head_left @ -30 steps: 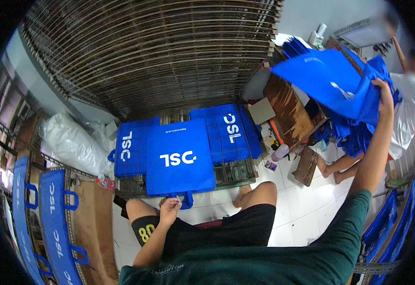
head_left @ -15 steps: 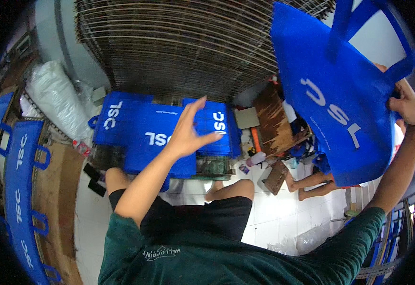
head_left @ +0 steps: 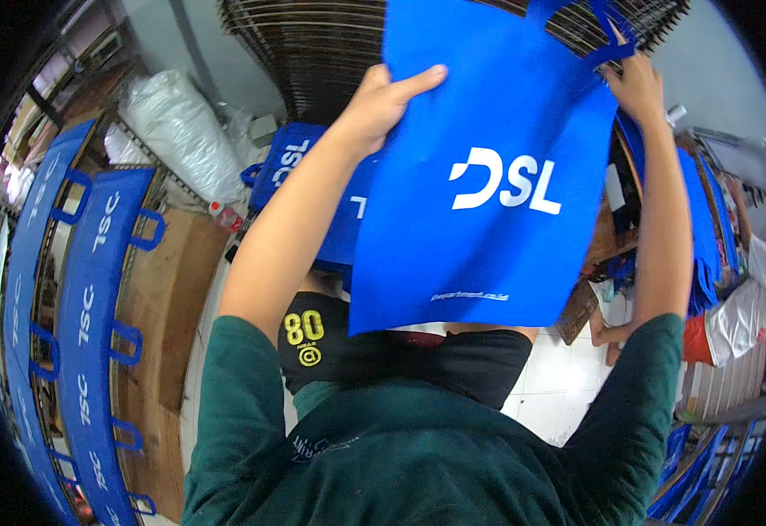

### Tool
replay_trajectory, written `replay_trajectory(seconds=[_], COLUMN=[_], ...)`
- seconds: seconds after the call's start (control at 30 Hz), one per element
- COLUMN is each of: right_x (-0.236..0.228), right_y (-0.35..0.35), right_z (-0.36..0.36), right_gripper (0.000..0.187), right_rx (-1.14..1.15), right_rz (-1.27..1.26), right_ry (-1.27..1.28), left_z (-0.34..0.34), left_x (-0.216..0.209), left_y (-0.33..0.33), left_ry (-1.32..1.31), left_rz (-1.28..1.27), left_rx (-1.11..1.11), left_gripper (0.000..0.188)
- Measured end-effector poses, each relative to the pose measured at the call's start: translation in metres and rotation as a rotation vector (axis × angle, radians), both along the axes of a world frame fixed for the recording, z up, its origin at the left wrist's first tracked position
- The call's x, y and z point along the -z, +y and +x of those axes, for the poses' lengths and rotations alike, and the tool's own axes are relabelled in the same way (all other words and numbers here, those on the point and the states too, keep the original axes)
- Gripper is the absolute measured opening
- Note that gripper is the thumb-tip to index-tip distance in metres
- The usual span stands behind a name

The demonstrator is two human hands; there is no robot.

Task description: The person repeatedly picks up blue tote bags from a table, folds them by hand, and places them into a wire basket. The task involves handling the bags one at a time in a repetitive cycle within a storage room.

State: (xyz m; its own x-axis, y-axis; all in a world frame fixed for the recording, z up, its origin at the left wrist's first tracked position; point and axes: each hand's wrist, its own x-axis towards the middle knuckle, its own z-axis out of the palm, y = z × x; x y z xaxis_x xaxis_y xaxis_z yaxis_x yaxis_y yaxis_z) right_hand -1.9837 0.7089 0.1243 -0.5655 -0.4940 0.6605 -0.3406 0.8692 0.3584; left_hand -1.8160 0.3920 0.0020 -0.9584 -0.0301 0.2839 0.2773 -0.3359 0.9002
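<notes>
A flat blue tote bag (head_left: 453,254) with white print hangs upright in front of me, its handles at the top. My left hand (head_left: 381,107) is closed on its left edge, thumb across the front and fingers hidden behind. At the upper right corner, beside a handle, my right hand (head_left: 637,90) grips the bag. Behind it, more blue bags (head_left: 335,250) lie in a stack, partly covered by the one I hold.
On the left, blue printed bags (head_left: 94,289) lie in rows beside a brown board (head_left: 159,324). A wire rack (head_left: 313,44) stands at the back, near a clear plastic-wrapped bundle (head_left: 177,131). Another person (head_left: 742,298) sits at the right among more blue bags.
The bag has swung from the far right to the middle, its printed face now towards me. My left hand, empty before, has taken hold of its left edge.
</notes>
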Motion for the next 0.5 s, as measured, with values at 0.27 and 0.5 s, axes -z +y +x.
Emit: replay_trajectory(seconds=[0.27, 0.5], right_x=[0.196, 0.364], right_y=[0.011, 0.005], right_z=[0.147, 0.284], right_gripper=[0.037, 0.086], right_rx=[-0.476, -0.144], right_rz=[-1.068, -1.842], right_ry=[-0.657, -2.215], left_z=[0.000, 0.013], left_x=[0.006, 0.020], left_y=[-0.027, -0.050], left_ry=[-0.197, -0.178], left_rz=[0.206, 0.359], left_rx=[-0.195, -0.321], left_gripper=[0.037, 0.038])
